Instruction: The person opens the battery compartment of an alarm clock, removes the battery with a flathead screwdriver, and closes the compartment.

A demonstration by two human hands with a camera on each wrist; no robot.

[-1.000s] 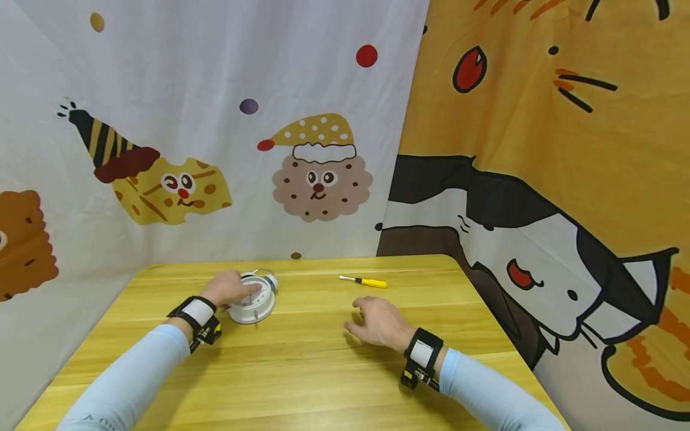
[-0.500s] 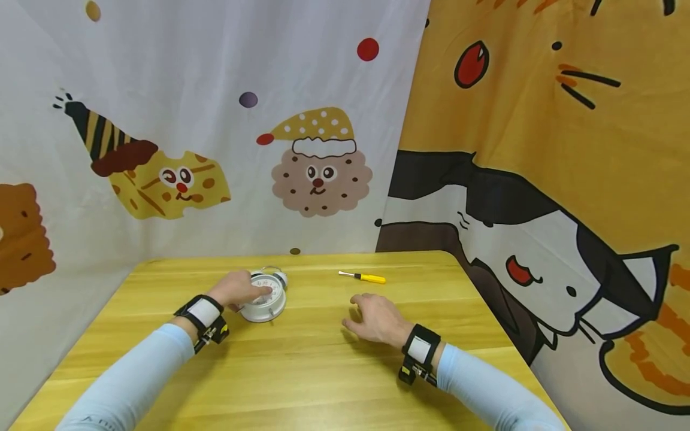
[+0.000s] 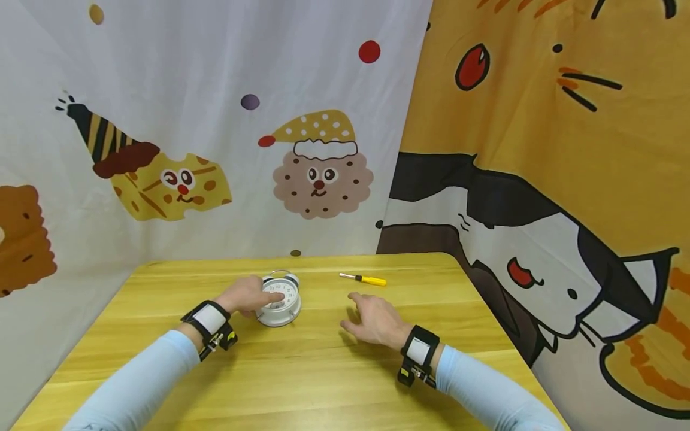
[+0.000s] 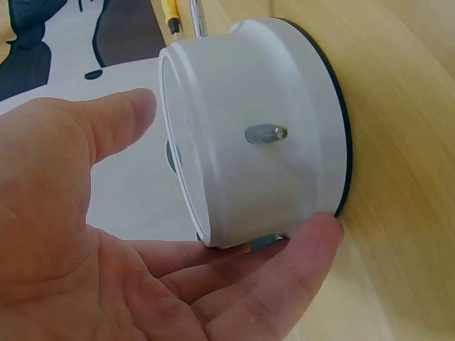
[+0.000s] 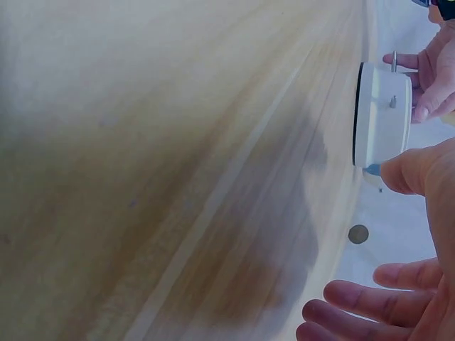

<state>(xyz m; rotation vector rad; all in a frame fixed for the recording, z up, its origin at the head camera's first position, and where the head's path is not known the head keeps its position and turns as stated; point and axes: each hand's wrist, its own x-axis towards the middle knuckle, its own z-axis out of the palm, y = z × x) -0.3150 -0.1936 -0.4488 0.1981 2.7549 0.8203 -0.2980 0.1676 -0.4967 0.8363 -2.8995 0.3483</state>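
Note:
A white alarm clock [image 3: 278,316] with two bells lies on its back on the wooden table, dial facing up. My left hand [image 3: 245,294] is at its left side. Seen from the left wrist, the fingers [image 4: 249,284] extend nearly straight against the wall of the clock [image 4: 263,89], while the thumb [image 4: 128,121] stands just off the dial's rim. A short metal foot sticks out of the casing. My right hand [image 3: 377,322] is held low over the table to the right, fingers spread and loosely bent, with nothing in it.
Toward the back of the table [image 3: 302,383] lies a screwdriver [image 3: 372,281] with a yellow handle, beyond my right hand. A white cartoon-printed curtain [image 3: 205,72] hangs behind the table, and an orange cat-patterned one [image 3: 528,137] hangs at the right.
The alarm clock has slid to the right across the table along with my left hand, closer to the middle. My right hand and the screwdriver have stayed nearly where they were.

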